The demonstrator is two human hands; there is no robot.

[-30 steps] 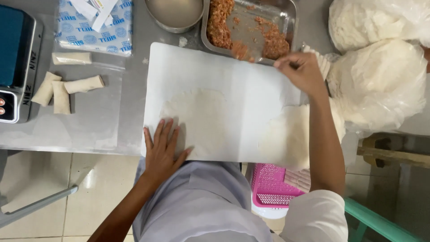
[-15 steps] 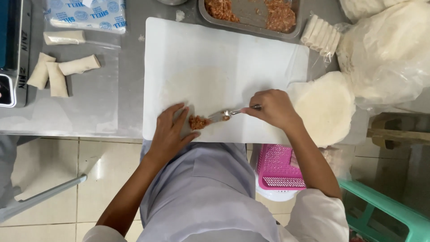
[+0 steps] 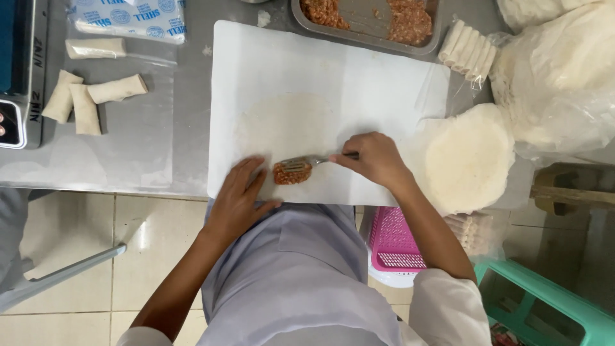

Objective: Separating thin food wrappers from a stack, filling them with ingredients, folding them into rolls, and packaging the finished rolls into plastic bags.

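White board (image 3: pixel 359 83) spans under both hands. Round wrapper (image 3: pixel 288 131) lies flat on it, just beyond the left hand (image 3: pixel 238 195), which rests open, fingers spread, at its near edge. Right hand (image 3: pixel 375 159) closed around a fork (image 3: pixel 314 160). Fork tip presses a lump of reddish filling (image 3: pixel 292 173), probably minced meat, between the 2 hands. Wrapper stack (image 3: pixel 464 157) right of right hand.

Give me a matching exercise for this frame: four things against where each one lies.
Things:
1. fork
2. metal tray
3. finished rolls
4. wrapper stack

Places:
A. beyond the white board
B. in the right hand
C. right of the board
D. left of the board

Pairs: 1-B, 2-A, 3-D, 4-C
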